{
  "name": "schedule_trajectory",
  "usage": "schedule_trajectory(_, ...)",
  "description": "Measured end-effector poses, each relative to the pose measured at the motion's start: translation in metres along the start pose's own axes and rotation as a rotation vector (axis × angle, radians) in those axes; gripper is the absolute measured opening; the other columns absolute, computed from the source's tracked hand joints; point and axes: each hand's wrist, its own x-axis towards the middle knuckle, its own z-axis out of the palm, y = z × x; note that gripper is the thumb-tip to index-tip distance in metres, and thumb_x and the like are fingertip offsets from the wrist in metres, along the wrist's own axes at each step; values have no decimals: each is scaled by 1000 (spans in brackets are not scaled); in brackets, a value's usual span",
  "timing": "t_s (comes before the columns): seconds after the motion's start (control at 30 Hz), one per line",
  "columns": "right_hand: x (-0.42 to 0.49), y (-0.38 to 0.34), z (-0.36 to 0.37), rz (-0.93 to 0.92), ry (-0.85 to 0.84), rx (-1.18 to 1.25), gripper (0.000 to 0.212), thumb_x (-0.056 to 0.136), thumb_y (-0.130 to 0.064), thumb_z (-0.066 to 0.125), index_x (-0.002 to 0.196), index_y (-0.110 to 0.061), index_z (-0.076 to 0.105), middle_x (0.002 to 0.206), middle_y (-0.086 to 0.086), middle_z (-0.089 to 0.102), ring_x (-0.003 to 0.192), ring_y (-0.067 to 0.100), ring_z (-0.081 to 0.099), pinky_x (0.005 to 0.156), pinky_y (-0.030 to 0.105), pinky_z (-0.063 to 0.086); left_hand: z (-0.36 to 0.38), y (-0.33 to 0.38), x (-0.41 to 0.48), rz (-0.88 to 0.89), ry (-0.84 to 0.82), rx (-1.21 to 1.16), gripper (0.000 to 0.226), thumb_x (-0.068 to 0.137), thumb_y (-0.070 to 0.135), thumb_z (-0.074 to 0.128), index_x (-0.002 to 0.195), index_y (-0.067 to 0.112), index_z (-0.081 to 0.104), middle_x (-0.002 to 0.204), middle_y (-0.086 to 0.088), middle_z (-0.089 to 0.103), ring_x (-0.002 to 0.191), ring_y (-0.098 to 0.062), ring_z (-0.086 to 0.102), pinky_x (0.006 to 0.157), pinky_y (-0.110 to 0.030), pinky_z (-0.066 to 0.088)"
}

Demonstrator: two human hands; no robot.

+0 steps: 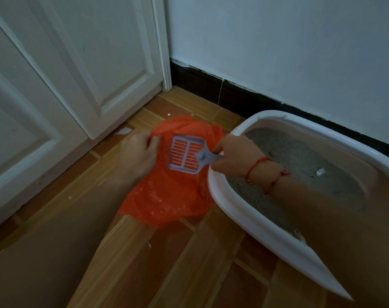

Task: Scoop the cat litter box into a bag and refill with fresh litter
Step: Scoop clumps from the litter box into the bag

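An orange plastic bag (167, 192) lies on the wooden floor, its mouth held up by my left hand (140, 152), which pinches the rim. My right hand (231, 152) grips the handle of a pale slotted litter scoop (185, 155), whose head hangs over the bag's opening with nothing visible in it. To the right stands the litter box (229, 203), white-rimmed with a tan inside, holding grey litter (295, 156). My right forearm crosses over the box's near corner.
A white panelled door (56, 85) fills the left, and a white wall with a black skirting board (233, 92) runs behind the box. Small white scraps (123, 131) lie on the floor by the door. A pale scrap (320, 171) sits on the litter.
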Motion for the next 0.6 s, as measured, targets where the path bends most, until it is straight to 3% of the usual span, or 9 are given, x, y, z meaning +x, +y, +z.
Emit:
schedule_trajectory(0.1,-18,22,-19,-2,-82,47,34,83,-32,72,111,-14,71,100,3,71,82,12,66,71,22,54,1,8,-1,-1,-25,-13,33,105,27,43,81,12,60,73,10,48,66,-8,49,60,-34,35)
schedule_trajectory(0.17,-29,38,-33,12,-83,86,34,85,-34,70,114,-16,69,102,1,69,78,6,61,67,14,47,3,10,-1,-11,-49,-28,32,105,28,43,83,12,60,73,4,53,67,-15,54,59,-32,40)
schedule_trajectory(0.27,-40,66,-49,105,-70,119,30,92,-33,61,118,-18,65,86,-7,63,69,0,55,55,10,35,9,9,-1,-18,-82,-10,31,105,29,42,85,14,61,73,-3,58,64,-21,56,58,-32,41)
schedule_trajectory(0.43,-42,116,-47,223,-19,-21,25,97,-35,53,113,-21,67,85,1,67,78,15,63,60,17,41,22,14,-1,22,-105,-1,32,104,29,42,76,23,56,69,2,56,61,-16,52,58,-32,41)
schedule_trajectory(0.53,-40,146,-34,324,10,-152,20,97,-31,52,103,-22,69,83,1,67,74,17,64,70,27,53,28,17,-1,39,-76,49,30,104,28,44,79,18,58,68,0,55,63,-22,53,58,-35,39)
schedule_trajectory(0.6,-45,162,-32,388,48,-204,17,96,-28,54,97,-17,67,85,0,64,76,16,60,78,29,52,34,17,-1,57,-49,73,30,103,27,45,79,14,58,65,-1,52,63,-26,52,58,-36,34)
